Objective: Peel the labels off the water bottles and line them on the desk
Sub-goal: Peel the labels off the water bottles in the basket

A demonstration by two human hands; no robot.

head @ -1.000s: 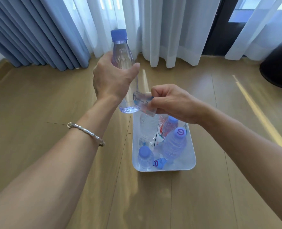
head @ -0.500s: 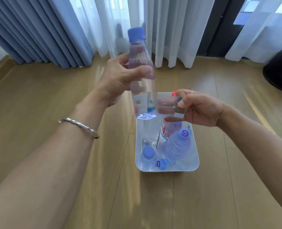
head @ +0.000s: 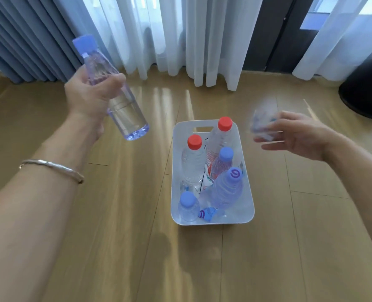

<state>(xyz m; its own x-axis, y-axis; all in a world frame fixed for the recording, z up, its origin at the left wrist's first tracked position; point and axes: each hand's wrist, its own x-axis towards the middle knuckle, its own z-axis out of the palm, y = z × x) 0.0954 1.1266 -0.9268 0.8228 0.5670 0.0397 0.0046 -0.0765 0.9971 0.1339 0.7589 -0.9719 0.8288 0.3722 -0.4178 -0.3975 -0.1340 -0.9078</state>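
Observation:
My left hand [head: 91, 94] grips a clear water bottle [head: 124, 112] with a blue cap; it has no label and tilts with its cap to the upper left, held in the air left of the bin. My right hand [head: 298, 136] is out to the right of the bin and pinches the peeled label [head: 261, 125], which is blurred. On the wooden floor stands a white bin [head: 248, 197] with several bottles upright inside, two with red caps [head: 195, 141] and the others with blue caps [head: 226, 154].
Loose labels [head: 207, 213] lie in the bin's bottom. Blue and white curtains [head: 180, 40] hang along the far side. A black round object [head: 368, 88] stands at the far right. Bare wooden floor [head: 119, 214] surrounds the bin.
The label has come off the bottle. My left hand swung the bottle out to the left and tilted it, and my right hand moved right with the label, uncovering the bin.

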